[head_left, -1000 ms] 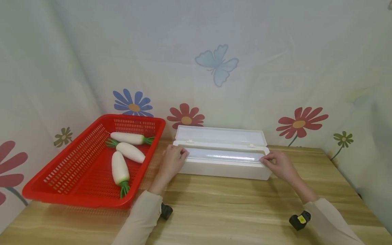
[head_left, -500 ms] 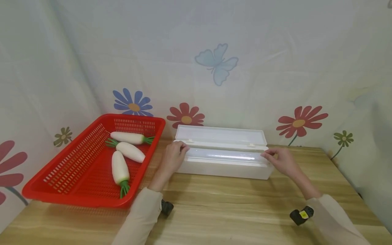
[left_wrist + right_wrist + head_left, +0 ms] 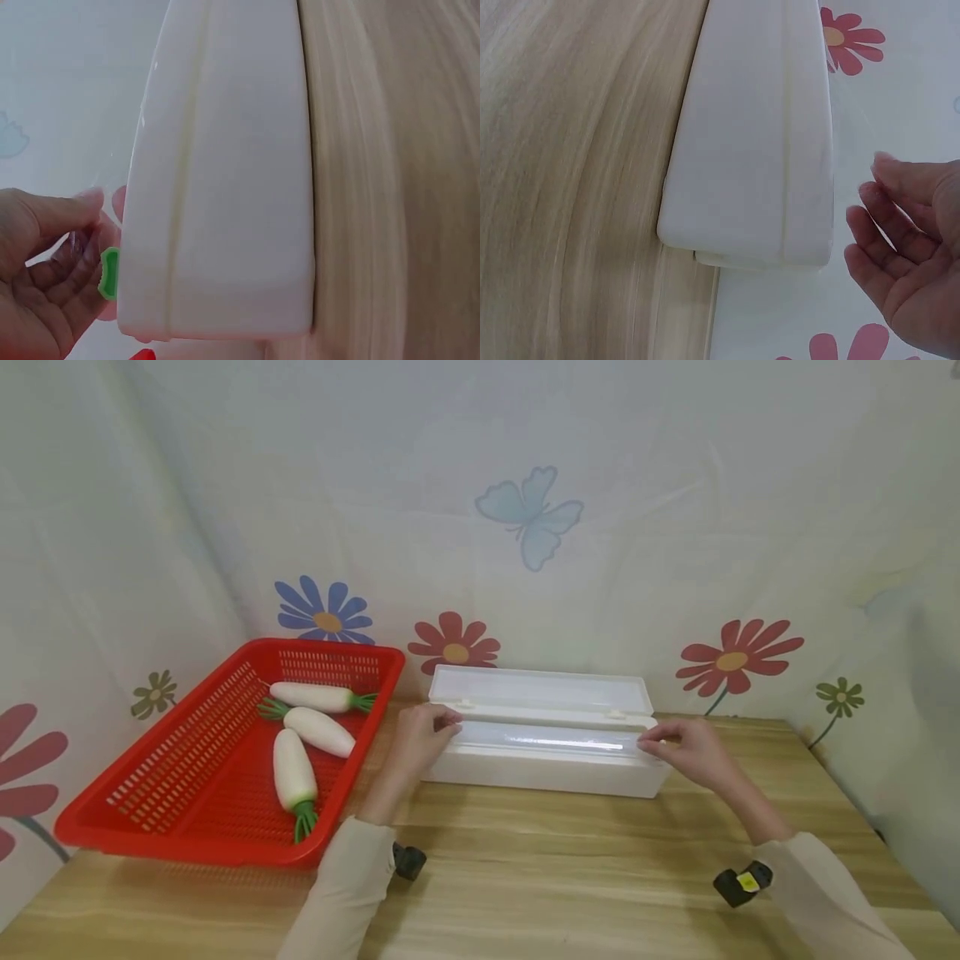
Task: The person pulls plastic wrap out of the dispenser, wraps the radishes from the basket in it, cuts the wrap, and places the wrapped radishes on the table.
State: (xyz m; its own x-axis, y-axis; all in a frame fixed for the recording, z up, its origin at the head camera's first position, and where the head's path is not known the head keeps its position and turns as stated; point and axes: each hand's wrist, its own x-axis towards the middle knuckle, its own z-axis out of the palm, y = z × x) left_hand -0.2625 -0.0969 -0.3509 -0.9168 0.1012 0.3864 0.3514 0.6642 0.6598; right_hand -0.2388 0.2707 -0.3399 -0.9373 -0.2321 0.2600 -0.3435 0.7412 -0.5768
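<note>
A white cling film dispenser box lies on the table with its lid tipped back. Clear, shiny cling film shows across its opening. At the left end, my left hand pinches the film's corner between thumb and forefinger; in the left wrist view faint film trails from those fingertips. The opposite corner is pinched by my right hand, its other fingers loosely bent. A small green piece sits at the box edge beside the left fingers. Both hands are just above the box rim.
Left of the box stands a red perforated basket holding three white radishes with green tops. The wooden table reaches back to a curtain printed with flowers and a butterfly. A dark camera is strapped at each wrist.
Both hands have risen slightly, from the box's opening to just above its rim, keeping their pinch at the film's corners. The box and basket stay in place.
</note>
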